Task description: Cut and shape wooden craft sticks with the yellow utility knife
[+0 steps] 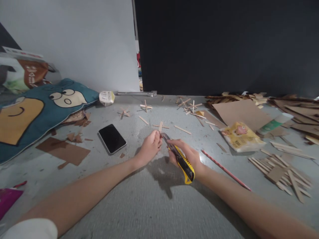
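Note:
My left hand (150, 146) is closed around a wooden craft stick (160, 126), whose rounded upper end sticks out above the fingers. In my right hand (185, 154) is a yellow and black box cutter (183, 162), angled up and to the left. Its blade end meets the stick beside my left fingertips; whether it cuts into the wood is too small to tell. Just beyond my hands lie loose craft sticks (182, 129). Farther back stand small crossed-stick pieces, one (146, 106) near the middle and another (124, 113) to its left.
A phone (112, 138) lies left of my hands, near brown cardboard (63, 150) and a blue cushion (74, 99). To the right are a red pencil (225, 170), a yellow tissue pack (241, 136), a glue stick (275, 122) and a pile of craft sticks (294, 186). Panels stand behind.

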`<action>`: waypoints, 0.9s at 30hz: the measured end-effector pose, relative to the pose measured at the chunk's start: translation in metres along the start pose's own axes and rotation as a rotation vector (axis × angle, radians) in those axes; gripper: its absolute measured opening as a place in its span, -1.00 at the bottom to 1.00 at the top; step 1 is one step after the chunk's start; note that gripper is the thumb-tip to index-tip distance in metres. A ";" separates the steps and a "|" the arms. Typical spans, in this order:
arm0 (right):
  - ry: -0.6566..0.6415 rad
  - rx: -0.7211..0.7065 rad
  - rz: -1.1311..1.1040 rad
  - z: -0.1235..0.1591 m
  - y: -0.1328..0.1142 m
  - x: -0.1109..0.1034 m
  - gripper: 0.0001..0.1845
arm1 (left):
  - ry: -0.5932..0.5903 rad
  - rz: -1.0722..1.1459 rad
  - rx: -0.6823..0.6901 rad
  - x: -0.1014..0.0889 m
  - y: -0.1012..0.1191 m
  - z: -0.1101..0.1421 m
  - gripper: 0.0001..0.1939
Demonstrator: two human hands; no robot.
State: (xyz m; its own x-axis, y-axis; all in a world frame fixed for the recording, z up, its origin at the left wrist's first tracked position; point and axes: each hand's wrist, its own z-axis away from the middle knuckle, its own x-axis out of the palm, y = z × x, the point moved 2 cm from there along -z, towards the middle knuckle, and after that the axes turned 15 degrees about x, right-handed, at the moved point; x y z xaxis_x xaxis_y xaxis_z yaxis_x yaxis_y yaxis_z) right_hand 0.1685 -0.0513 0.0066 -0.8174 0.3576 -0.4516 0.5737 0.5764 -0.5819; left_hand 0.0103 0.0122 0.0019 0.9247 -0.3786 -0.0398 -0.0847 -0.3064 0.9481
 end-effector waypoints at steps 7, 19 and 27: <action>0.094 0.249 0.015 0.001 0.017 0.006 -0.75 | -0.021 -0.171 0.105 -0.002 0.000 -0.001 -0.66; 0.064 0.254 -0.008 0.001 0.018 0.008 -0.75 | -0.060 -0.187 0.166 -0.002 0.003 0.000 -0.68; 0.227 0.338 -0.163 -0.009 0.026 -0.003 -0.71 | -0.061 -0.457 0.151 -0.008 0.004 0.000 -0.77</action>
State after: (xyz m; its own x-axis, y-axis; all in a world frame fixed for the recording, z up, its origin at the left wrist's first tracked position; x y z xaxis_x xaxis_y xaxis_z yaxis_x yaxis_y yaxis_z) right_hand 0.1860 -0.0308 -0.0012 -0.8680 0.4558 -0.1972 0.3898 0.3795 -0.8391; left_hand 0.0030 0.0144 0.0059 0.8568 -0.2248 -0.4641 0.2679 -0.5749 0.7732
